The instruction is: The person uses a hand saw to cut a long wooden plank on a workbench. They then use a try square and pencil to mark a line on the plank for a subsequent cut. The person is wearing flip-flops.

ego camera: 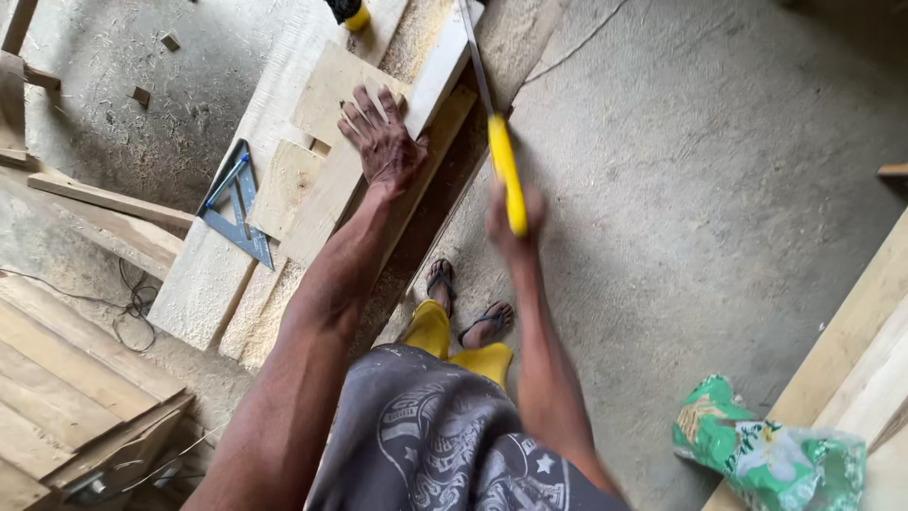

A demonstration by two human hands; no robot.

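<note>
My left hand presses flat on a pale wooden board that lies on a stack of planks. Its fingers spread toward a narrow plank running up to the top edge. My right hand is blurred and grips the yellow handle of a handsaw, whose metal blade runs up along the right edge of the narrow plank. Sawdust covers the planks near the blade.
A metal speed square lies on the wide plank at left. More boards and a cable are stacked at lower left, lumber at right. A green plastic bag sits on the concrete floor. My sandalled feet stand below.
</note>
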